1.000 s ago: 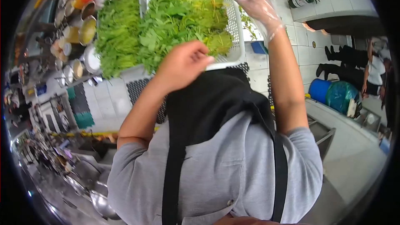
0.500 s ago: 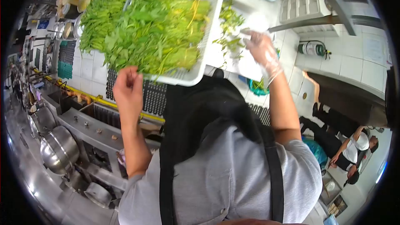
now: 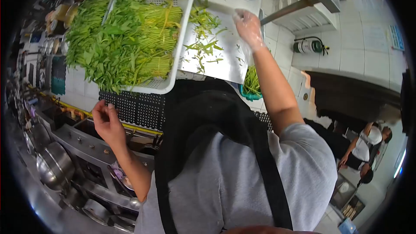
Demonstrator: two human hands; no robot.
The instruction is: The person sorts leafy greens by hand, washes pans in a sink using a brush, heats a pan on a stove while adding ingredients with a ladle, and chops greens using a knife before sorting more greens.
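My left hand [image 3: 109, 121], bare, hangs over the floor mat near the basket's lower left edge. Its fingers curl loosely, thumb apart, with nothing visible in them. My right hand [image 3: 249, 28] wears a clear plastic glove and is above the right side of a metal work surface [image 3: 232, 63]. Its fingers are closed, and what they may hold is hidden. Between that hand and the white plastic basket [image 3: 177, 56] lie loose green leaves and stem scraps [image 3: 203, 26]. Bundled leafy greens [image 3: 125, 43] fill the basket, some tied with yellow bands.
A teal basket with green stems [image 3: 251, 82] is below the work surface's right edge. Black floor mat [image 3: 134, 108], stove counter [image 3: 78, 143] and large pots [image 3: 54, 164] lie left. A metal shelf frame [image 3: 294, 8] rises right. Two people [image 3: 359, 147] are farther right.
My left hand has moved down and left, away from the greens. My right hand has moved up from the scraps, its fingers now closed. The view has shifted, showing more of the metal surface.
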